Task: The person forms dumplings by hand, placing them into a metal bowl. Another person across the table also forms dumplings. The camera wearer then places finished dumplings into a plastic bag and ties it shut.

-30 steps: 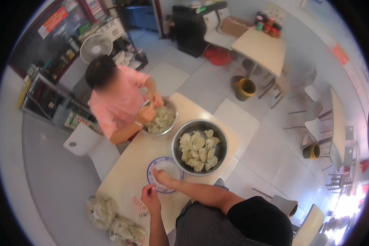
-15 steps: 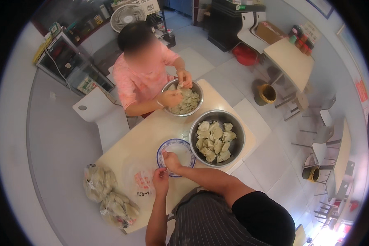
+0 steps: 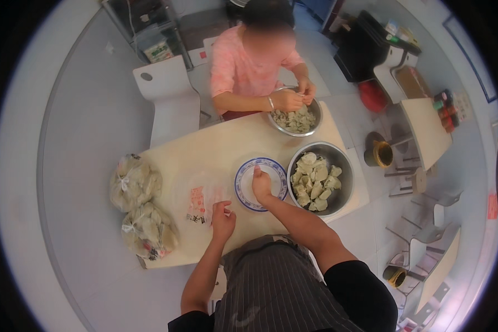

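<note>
My right hand [image 3: 261, 183] is closed over a white plate [image 3: 240, 195] with a blue patterned rim, its thumb towards the far side. Whatever it may hold is hidden. To the left and nearer to me, my left hand [image 3: 223, 221] has loosely bent, slightly parted fingers, with nothing visible in them. Those fingers are beside a thin clear plastic bag [image 3: 196, 202] with red print, lying flat; I cannot tell whether they touch it. Right of the plate stands a large steel bowl [image 3: 346, 191] with several pale green filled dumplings [image 3: 317, 176].
Across the light table [image 3: 205, 149], a person in a pink shirt [image 3: 243, 72] works with both hands over a smaller steel bowl [image 3: 279, 127] of pale green pieces. Two tied, filled plastic bags [image 3: 135, 182] sit at the table's left end. A white chair [image 3: 174, 105] stands beyond.
My view has shifted, so the table sits differently in the picture. My left hand has moved a little away from the plate and its fingers have loosened. My right hand stays over the plate.
</note>
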A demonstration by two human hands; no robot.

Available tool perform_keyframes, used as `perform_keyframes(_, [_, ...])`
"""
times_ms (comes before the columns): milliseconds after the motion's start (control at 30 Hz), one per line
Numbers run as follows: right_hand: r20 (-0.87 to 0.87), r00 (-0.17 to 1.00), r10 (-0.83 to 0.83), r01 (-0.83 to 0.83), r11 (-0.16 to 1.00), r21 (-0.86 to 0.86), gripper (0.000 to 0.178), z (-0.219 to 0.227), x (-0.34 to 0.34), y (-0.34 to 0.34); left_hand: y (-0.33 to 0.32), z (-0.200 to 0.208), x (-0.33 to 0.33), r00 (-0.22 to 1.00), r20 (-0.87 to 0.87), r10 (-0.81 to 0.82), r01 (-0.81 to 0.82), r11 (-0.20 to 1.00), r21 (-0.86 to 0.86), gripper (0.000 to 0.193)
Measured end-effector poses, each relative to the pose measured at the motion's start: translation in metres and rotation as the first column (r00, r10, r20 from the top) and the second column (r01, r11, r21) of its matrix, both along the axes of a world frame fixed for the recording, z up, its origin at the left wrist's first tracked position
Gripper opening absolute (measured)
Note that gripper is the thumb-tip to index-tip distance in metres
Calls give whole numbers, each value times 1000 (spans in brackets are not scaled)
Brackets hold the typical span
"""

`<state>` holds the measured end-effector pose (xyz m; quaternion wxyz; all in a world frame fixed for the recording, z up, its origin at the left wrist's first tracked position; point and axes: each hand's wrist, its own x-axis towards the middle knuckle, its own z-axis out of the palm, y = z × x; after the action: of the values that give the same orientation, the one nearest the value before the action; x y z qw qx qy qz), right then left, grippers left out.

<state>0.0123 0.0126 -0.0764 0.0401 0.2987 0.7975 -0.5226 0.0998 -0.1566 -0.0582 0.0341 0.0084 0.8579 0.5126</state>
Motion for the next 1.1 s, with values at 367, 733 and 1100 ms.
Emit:
perform_keyframes(367, [-28,996,-82,84,992,92,59,-16,2,-7,-20,-21,21,982,-44,-183,155,922,-356,33])
perform_keyframes(733, [-9,994,107,-105,960,-258,23,-19,9,4,-11,-29,33,955,43,-293,294,924,-246,24])
perform_keyframes(1100, [-64,930,362,-366,898,-242,21,8,13,2,-8,-12,34,921,45,-386,389,918,-81,25])
